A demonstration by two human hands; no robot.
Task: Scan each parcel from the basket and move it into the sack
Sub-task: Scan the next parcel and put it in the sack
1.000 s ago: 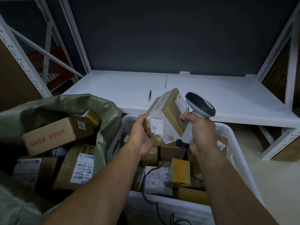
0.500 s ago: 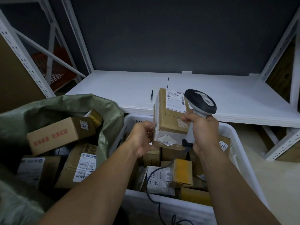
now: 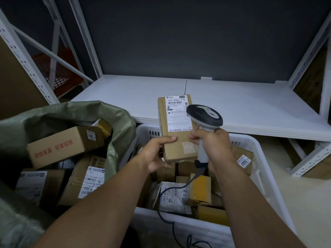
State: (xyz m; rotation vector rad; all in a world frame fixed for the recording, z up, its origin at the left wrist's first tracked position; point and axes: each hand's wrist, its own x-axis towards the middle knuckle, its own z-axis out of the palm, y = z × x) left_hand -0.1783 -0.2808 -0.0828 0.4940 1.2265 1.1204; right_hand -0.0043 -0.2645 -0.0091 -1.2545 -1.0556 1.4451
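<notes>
A brown cardboard parcel (image 3: 176, 129) is held upright above the white basket (image 3: 258, 169), its white shipping label with a barcode facing me. My left hand (image 3: 157, 154) grips its lower left edge. My right hand (image 3: 213, 147) holds a grey handheld scanner (image 3: 205, 119) by the handle, and its fingertips touch the parcel's right edge. The scanner's dark head sits beside the label. The basket holds several more parcels. The green woven sack (image 3: 77, 113) stands open at the left with several boxes inside.
A white shelf board (image 3: 241, 106) runs behind the basket, with white metal rack posts on both sides. The scanner's dark cable (image 3: 172, 222) hangs over the basket's front wall. A red crate (image 3: 59, 76) sits at the far left behind the rack.
The parcel has been turned from a tilted pose to upright, so its labelled face now points at me. The scanner head has stayed beside it at the right.
</notes>
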